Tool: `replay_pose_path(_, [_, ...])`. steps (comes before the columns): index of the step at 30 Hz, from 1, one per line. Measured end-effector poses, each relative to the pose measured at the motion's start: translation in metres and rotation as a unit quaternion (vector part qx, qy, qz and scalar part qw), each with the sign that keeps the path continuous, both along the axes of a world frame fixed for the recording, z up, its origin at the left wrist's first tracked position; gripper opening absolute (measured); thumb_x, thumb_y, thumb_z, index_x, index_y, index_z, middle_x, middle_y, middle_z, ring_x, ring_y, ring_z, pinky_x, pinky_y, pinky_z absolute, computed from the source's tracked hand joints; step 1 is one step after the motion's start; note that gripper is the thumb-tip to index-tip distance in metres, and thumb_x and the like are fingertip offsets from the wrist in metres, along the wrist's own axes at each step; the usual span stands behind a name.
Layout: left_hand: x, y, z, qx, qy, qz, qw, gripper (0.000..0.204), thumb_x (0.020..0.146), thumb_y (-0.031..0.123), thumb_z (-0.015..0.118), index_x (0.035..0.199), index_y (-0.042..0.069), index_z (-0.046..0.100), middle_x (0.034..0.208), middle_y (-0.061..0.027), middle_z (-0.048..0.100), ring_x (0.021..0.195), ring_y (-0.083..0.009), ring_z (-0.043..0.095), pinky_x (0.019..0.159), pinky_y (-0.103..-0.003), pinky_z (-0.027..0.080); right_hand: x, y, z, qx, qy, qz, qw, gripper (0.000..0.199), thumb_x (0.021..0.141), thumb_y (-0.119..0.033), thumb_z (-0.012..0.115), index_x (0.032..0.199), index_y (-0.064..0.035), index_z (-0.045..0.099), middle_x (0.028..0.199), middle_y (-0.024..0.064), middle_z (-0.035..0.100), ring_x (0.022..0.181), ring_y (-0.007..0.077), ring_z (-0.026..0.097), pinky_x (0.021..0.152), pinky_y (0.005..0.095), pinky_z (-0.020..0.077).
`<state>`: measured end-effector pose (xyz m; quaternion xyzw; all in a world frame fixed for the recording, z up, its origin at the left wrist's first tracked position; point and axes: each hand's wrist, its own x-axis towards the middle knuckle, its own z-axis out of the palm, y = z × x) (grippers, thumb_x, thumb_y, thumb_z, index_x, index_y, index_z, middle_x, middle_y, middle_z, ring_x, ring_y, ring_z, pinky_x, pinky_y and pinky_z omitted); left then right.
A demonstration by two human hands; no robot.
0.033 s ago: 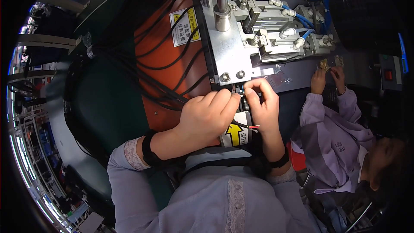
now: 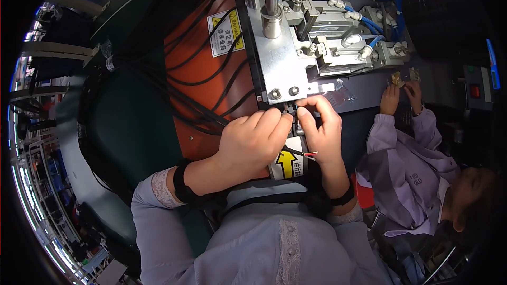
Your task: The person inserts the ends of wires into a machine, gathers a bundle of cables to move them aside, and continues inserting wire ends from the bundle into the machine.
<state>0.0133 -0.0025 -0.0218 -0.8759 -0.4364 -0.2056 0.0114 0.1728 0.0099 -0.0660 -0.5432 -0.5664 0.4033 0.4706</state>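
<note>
My left hand [image 2: 253, 136] is closed, its fingers curled over a black cable [image 2: 293, 151] whose stripped end shows thin red, yellow and white wires [image 2: 310, 154]. Facing it, my right hand [image 2: 323, 126] has thumb and index finger brought together at small dark metal parts just below a bright steel plate [image 2: 280, 68]. Whatever lies between those fingertips is too small to make out. Under the cable end is a white label with a yellow arrow [image 2: 287, 164].
Steel cylinders with blue air hoses [image 2: 364, 19] fill the far right. Several black cables [image 2: 203, 108] cross an orange panel [image 2: 211, 68] on the left, beside a dark green surface [image 2: 127, 126]. At right, a co-worker in a lilac jacket [image 2: 404, 174] handles small items.
My right thumb and index finger have shifted slightly at the small metal parts, and my left hand has moved a touch left. The rest looks the same.
</note>
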Motion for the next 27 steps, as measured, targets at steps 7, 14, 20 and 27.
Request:
replay_pose_path(7, [-0.01, 0.0, 0.002, -0.025, -0.064, -0.009, 0.998, 0.023, 0.071, 0.01, 0.062, 0.094, 0.005, 0.063, 0.079, -0.0005, 0.052, 0.061, -0.0125, 0.055, 0.051, -0.025, 0.042, 0.007, 0.0, 0.002, 0.158, -0.108, 0.024, 0.981, 0.008, 0.075, 0.003, 0.065, 0.081, 0.0002, 0.06, 0.08, 0.0076, 0.062, 0.074, 0.0158, 0.059, 0.071, 0.0267, 0.0467])
replay_pose_path(14, [-0.035, -0.017, 0.001, -0.057, -0.045, 0.012, 0.997, 0.029, 0.067, 0.005, 0.064, 0.095, 0.004, 0.063, 0.082, -0.0021, 0.054, 0.064, -0.0148, 0.058, 0.054, -0.027, 0.045, 0.004, -0.002, 0.0, 0.039, 0.003, 0.044, 0.998, 0.013, 0.071, 0.005, 0.068, 0.08, -0.0007, 0.061, 0.08, 0.009, 0.062, 0.075, 0.0201, 0.061, 0.07, 0.0284, 0.0483])
replay_pose_path(20, [-0.046, -0.018, 0.008, -0.105, -0.104, 0.046, 0.988, 0.03, 0.069, 0.003, 0.063, 0.099, 0.003, 0.063, 0.084, -0.0046, 0.054, 0.07, -0.018, 0.061, 0.058, -0.028, 0.049, -0.02, 0.003, 0.031, 0.283, -0.072, 0.259, 0.921, 0.018, 0.07, -0.001, 0.074, 0.086, -0.0031, 0.066, 0.081, 0.0076, 0.062, 0.073, 0.0207, 0.06, 0.067, 0.0284, 0.0475])
replay_pose_path(27, [-0.043, -0.015, 0.019, -0.047, -0.166, -0.036, 0.984, 0.031, 0.066, 0.0, 0.068, 0.097, 0.0, 0.066, 0.095, -0.0107, 0.061, 0.071, -0.0174, 0.062, 0.059, -0.029, 0.05, -0.008, -0.008, 0.033, 0.328, -0.032, 0.217, 0.919, 0.021, 0.067, -0.002, 0.077, 0.085, -0.0028, 0.067, 0.081, 0.008, 0.063, 0.069, 0.02, 0.059, 0.062, 0.0295, 0.0457])
